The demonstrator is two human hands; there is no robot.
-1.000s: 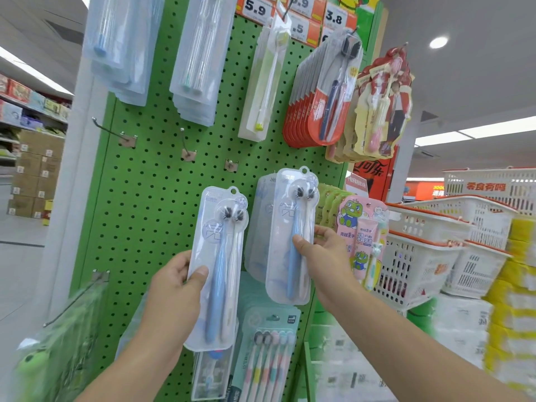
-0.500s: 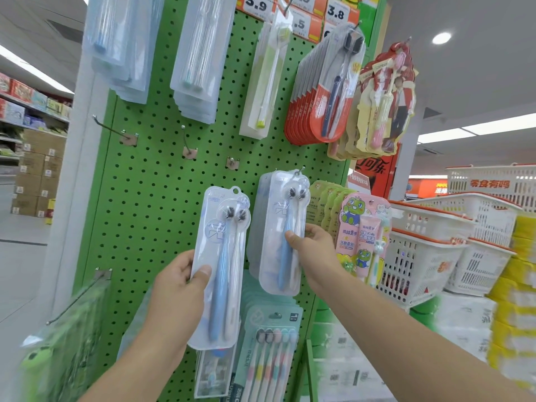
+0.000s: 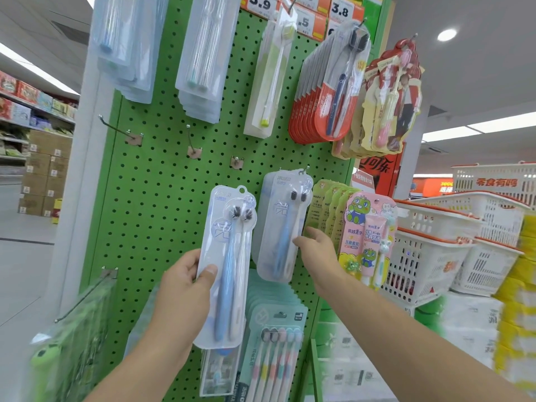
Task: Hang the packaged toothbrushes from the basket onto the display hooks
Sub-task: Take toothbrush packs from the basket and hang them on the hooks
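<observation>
Toothbrush pack [image 3: 229, 262] pinched in my left hand [image 3: 185, 288] before the green pegboard [image 3: 150, 216]; my right hand [image 3: 316, 250], fingers relaxed, seems to touch the hanging pack [image 3: 282, 224] on its hook [image 3: 304, 169].

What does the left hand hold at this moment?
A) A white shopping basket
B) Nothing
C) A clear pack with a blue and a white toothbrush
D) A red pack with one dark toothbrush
C: the left hand grips the clear two-brush pack by its edge, in front of the green pegboard.
</observation>
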